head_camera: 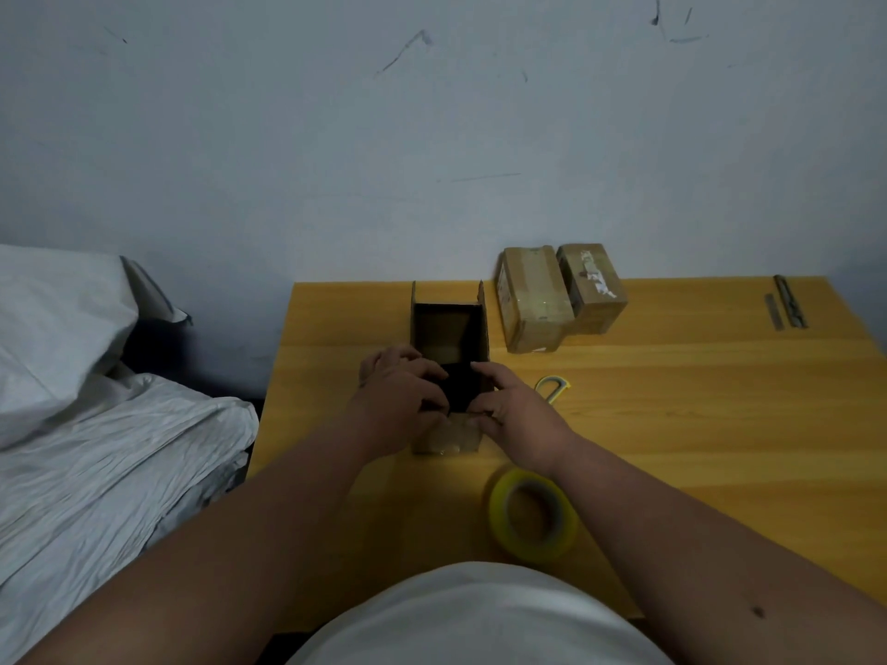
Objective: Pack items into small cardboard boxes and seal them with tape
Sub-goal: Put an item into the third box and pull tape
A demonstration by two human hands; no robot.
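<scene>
Open brown cardboard box [449, 328]: lies on the yellow wooden table [672, 400], near its left edge, mouth toward me, two side flaps standing up at the far end. Interior is dim; a flat black item [458, 386] sits in the near part of the opening, between my hands. The rest of the inside looks bare cardboard. The near flap lies flat on the table with glossy clear tape on it.

Two sealed brown cardboard boxes [559, 297]: side by side and touching, just right of the open box, at the far edge of the table against the grey wall. Both are wrapped in clear tape; the right one carries torn white label scraps. Contents hidden.

My left hand [403, 400]: fingers curled over the left edge of the black item and the box's left wall, gripping there.

My right hand [511, 407]: fingers partly bent, tips pinching the right edge of the black item at the box's right wall; the thumb rests on the near flap.

Roll of yellowish clear tape [533, 513]: lying on the table near me, under my right forearm.

Small yellow-handled cutter [552, 386]: just right of my right hand.

Two thin grey metal strips [787, 307]: far right of the table.

Crumpled white bedding [96, 424]: left of the table.
</scene>
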